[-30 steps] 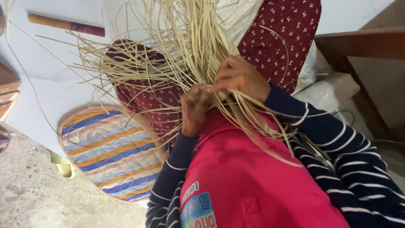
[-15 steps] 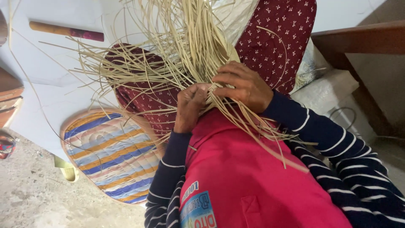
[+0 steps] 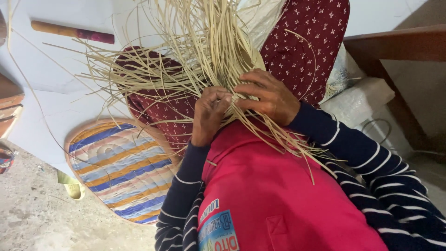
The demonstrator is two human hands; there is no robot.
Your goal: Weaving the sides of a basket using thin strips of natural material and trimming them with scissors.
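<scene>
Weaving in hand: left hand (image 3: 210, 113) and right hand (image 3: 269, 95), fingers curled shut, pinch straw strips (image 3: 204, 56) fanning above; next move likely needs another strip tucked between them

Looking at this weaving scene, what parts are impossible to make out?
All in the head view:
- What the straw strips are being woven into: the left hand and right hand cover the crossing point.
- The strips' upper ends: cut off by the top edge.
- The striped mat: its right side is hidden under the patterned maroon cloth and a sleeve.
- The wooden stick: its purpose is unclear.
</scene>
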